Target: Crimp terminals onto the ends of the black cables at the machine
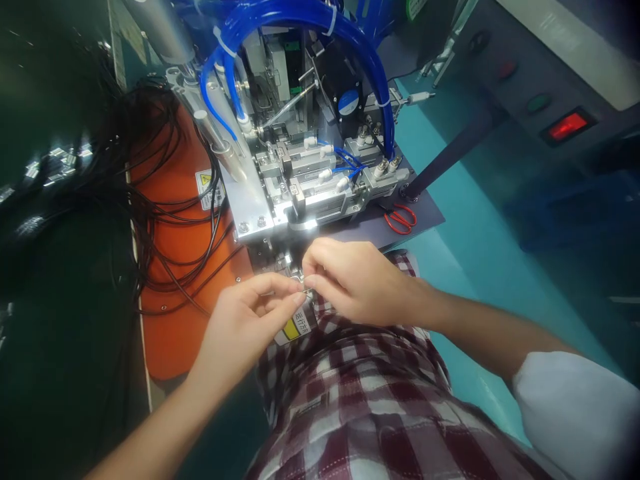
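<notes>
My left hand [250, 310] is closed in a pinch, thumb and index fingertip pressed together at the front of the machine. Between the fingertips of both hands shows a thin wire-like piece [308, 291], too small to name its kind. From the other side my right hand [353, 280] is also pinched, its fingertips almost meeting the left ones. Just beyond the fingers is the metal front fixture [287, 260] of the machine, partly covered by my hands. A label with a yellow mark [291, 329] sits below my fingertips.
Black cables [165, 207] lie in loops over the orange panel [170, 347] on the left. Pneumatic cylinders [320, 200] and blue air hoses [300, 10] rise ahead. Red-handled scissors [400, 219] rest on the base plate at right, below a control box with a lit red switch [570, 127].
</notes>
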Demonstrator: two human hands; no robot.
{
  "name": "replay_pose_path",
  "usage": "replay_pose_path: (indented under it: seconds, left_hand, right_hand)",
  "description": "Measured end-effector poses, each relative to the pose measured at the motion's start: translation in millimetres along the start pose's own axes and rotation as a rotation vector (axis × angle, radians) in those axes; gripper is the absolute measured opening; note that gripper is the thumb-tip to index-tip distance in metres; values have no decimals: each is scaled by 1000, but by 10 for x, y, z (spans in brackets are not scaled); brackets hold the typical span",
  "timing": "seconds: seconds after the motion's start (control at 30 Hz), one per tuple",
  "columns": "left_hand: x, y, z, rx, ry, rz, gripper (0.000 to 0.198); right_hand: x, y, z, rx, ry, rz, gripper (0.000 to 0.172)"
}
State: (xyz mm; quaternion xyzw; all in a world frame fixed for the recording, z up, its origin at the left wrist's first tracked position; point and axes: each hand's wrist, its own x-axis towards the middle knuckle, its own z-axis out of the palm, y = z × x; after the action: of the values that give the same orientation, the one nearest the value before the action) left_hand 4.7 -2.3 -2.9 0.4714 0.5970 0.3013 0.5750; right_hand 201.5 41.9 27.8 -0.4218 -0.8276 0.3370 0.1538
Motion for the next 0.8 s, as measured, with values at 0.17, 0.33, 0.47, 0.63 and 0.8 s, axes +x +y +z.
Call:
replay_pose_path:
  seconds: [0.17,0.33,0.47,0.63,0.8]
  left_hand:
    - [31,19,-41,-187,-71,-121,30]
    - [36,95,-37,-263,-67,-153,31]
    - [29,75,-39,-271,-41,-137,31]
    - [4,91,-30,-278,-14,-134,32]
    - [9,124,-13,-283,-21,-149,34]
  right_hand:
    - [78,57,-30,349,-142,121,16]
    - [69,127,44,484,-58,44,10]
    - [54,149,104,545,-44,91,11]
    - [41,144,150,628,-31,166,12]
    - [61,181,211,742,-66,196,12]
